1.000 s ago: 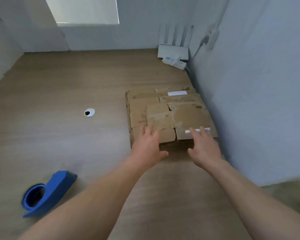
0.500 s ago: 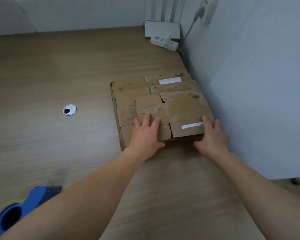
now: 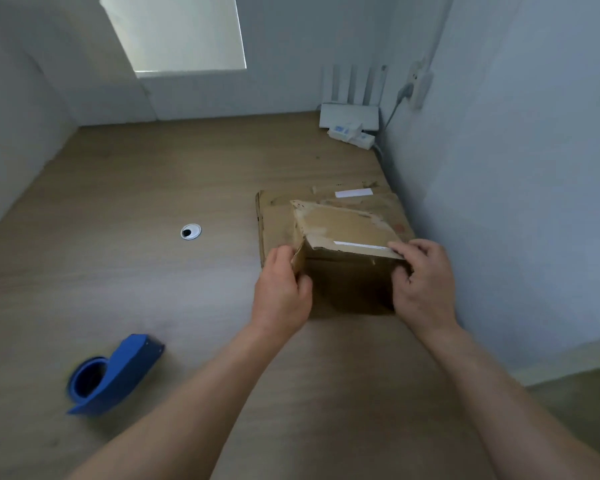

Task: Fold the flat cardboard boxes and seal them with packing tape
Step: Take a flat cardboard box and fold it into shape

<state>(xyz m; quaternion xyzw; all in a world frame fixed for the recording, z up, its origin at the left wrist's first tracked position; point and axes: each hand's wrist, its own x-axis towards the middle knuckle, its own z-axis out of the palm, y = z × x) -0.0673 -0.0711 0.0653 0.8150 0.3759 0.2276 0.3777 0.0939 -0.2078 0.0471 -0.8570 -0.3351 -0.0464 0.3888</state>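
The wooden tabletop [image 3: 153, 188] filled most of your view. It ran back to a pale wall and met another pale wall [image 3: 520, 174] along its right side. Close against that right wall lay the stack of flat cardboard boxes [image 3: 274, 216], brown and scuffed, with a white label [image 3: 354, 193] near its far edge.

Over the near part of the stack you held the top cardboard box [image 3: 343, 226] with its near edge raised off the pile. Its worn upper face tilted toward you. Below that edge was a dark area, and whether it was a hanging panel or only shadow could not be told.

Your left hand [image 3: 281, 292] had its grip clamped on the box's near left corner, fingers curled round the cardboard. Your right hand [image 3: 425, 285] had its grip clamped on the near right corner, with its fingertips on top beside a white strip [image 3: 357, 244] along the edge.

The blue tape dispenser [image 3: 115, 372] lay on the tabletop at your near left, well apart from the boxes and slightly blurred. In the far right corner stood a white router [image 3: 349, 114] with upright antennas. A small white block [image 3: 350, 135] sat just in front of it. A round cable grommet [image 3: 190, 232] sat in the tabletop to the left of the stack.
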